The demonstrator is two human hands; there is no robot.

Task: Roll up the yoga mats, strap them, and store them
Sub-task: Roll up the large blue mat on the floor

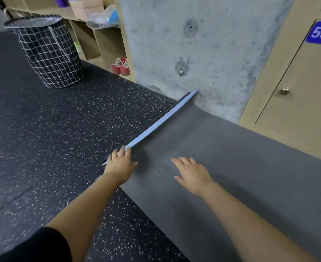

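Note:
A dark grey yoga mat (241, 167) with a light blue underside lies flat on the speckled floor. Its far short end is lifted a little, showing the blue edge (161, 120), and its far corner bends up against the concrete pillar. My left hand (120, 162) rests at the near corner of that end, fingers straight, fingertips on the blue edge. My right hand (192, 173) lies flat on the grey surface a short way to the right, fingers spread.
A black fabric basket with a white grid (48, 52) stands at the back left. Wooden cubby shelves (99, 35) behind it hold red shoes (120, 67) and bags. The concrete pillar (193, 44) and a locker door marked 50 (297, 82) close off the far side.

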